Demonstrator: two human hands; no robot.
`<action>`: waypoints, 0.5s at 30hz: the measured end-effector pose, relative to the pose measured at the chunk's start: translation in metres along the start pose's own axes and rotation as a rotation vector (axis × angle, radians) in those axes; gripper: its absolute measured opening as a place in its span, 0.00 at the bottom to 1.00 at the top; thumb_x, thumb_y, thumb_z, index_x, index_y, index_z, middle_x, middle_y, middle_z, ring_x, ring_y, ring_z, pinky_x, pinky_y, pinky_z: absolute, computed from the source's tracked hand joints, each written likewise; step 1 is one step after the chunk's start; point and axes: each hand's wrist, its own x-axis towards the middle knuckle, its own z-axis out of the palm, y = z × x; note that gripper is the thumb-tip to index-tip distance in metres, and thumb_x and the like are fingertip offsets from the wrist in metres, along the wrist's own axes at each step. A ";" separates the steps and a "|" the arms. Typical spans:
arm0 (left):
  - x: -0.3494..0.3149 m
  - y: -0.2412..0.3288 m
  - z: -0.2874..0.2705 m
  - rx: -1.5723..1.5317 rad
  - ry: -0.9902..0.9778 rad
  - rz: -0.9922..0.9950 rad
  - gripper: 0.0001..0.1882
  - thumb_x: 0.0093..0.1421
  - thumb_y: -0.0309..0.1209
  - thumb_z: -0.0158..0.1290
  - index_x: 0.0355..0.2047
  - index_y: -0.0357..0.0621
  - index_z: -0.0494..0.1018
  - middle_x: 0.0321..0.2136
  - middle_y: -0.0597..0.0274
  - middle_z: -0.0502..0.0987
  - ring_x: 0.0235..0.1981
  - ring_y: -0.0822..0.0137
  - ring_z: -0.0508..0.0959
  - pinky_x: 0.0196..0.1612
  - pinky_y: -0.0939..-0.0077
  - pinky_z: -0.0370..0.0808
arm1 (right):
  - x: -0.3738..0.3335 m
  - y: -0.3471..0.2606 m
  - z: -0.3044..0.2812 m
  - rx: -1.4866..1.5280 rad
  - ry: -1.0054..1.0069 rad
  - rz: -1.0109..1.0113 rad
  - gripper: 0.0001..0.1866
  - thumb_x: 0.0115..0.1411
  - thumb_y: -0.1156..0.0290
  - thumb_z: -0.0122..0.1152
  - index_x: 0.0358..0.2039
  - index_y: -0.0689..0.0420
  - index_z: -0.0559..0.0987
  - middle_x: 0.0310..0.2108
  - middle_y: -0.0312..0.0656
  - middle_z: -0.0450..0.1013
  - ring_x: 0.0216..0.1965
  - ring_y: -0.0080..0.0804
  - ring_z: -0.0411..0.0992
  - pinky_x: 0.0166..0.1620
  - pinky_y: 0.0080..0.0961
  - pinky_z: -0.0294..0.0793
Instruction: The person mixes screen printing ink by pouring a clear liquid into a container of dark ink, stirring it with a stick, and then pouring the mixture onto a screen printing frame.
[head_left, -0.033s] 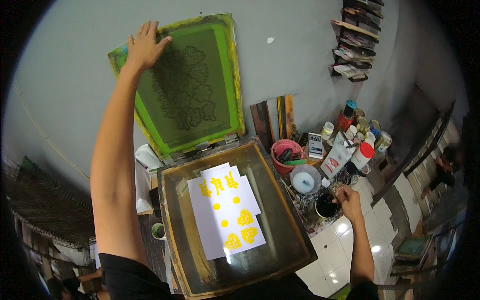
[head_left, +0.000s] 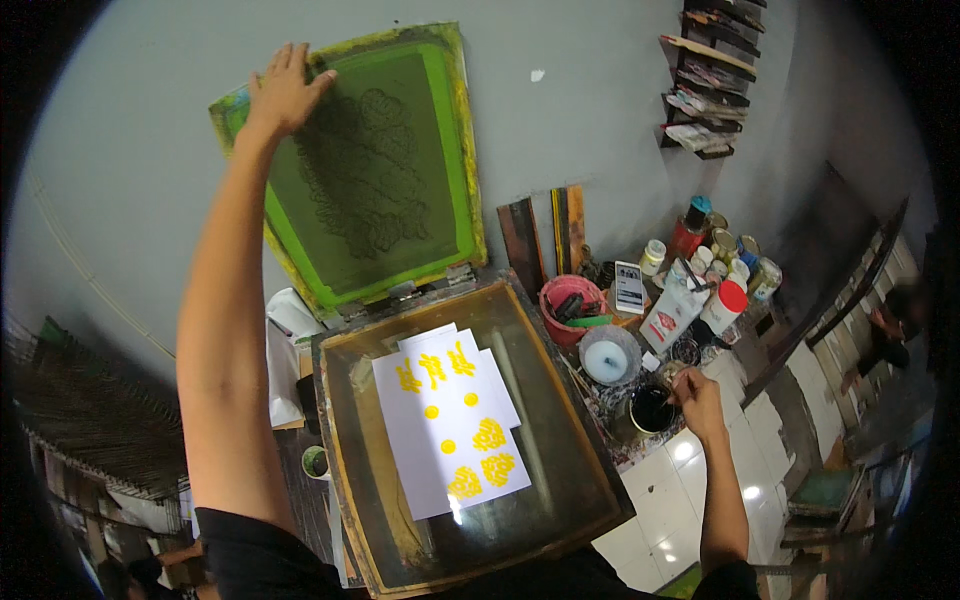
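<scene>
The green screen (head_left: 380,215) stands raised in front of the grey wall (head_left: 570,130), and the left hand (head_left: 285,92) lies on its upper left corner. The fingers of this hand are a little spread, and the thumb stands apart from them. Below the left hand and to its right, under the screen, is the glass tabletop (head_left: 550,450) with a wooden border. On the glass lie overlapping white sheets (head_left: 440,425) with yellow printed shapes, to the left of the right hand (head_left: 697,400).

The right hand is at the rim of the dark cup (head_left: 654,432), which has something black inside. Its fingers are bent, with the thumb and fingertips close together; whether they pinch some thin thing, I cannot tell.

Up and left from the right hand is the pale bowl (head_left: 632,350), with whitish content, and beyond it the pink basket (head_left: 557,325). Almost straight beyond this hand stand the white bottle (head_left: 668,325) and the jar with a red lid (head_left: 725,306). The phone (head_left: 629,288) is farther, near the basket.
</scene>
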 end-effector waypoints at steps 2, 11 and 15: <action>0.009 -0.004 0.019 0.013 -0.049 -0.039 0.44 0.64 0.65 0.41 0.71 0.51 0.53 0.73 0.55 0.50 0.74 0.56 0.49 0.70 0.35 0.42 | -0.001 -0.007 -0.006 -0.075 0.025 0.003 0.05 0.67 0.76 0.52 0.37 0.65 0.75 0.28 0.46 0.77 0.27 0.31 0.78 0.35 0.26 0.76; 0.013 -0.031 0.019 -0.051 -0.005 -0.001 0.36 0.62 0.54 0.50 0.64 0.46 0.63 0.62 0.48 0.66 0.64 0.49 0.65 0.66 0.47 0.59 | -0.004 -0.009 0.000 0.094 0.012 0.094 0.06 0.67 0.75 0.53 0.36 0.64 0.75 0.25 0.42 0.75 0.26 0.29 0.78 0.33 0.26 0.75; -0.018 0.000 -0.050 -0.120 -0.070 -0.024 0.29 0.61 0.46 0.52 0.56 0.39 0.69 0.55 0.44 0.72 0.60 0.45 0.67 0.64 0.50 0.63 | -0.005 -0.018 -0.002 -0.052 0.061 0.044 0.06 0.68 0.75 0.53 0.36 0.62 0.76 0.25 0.41 0.75 0.28 0.27 0.78 0.33 0.26 0.74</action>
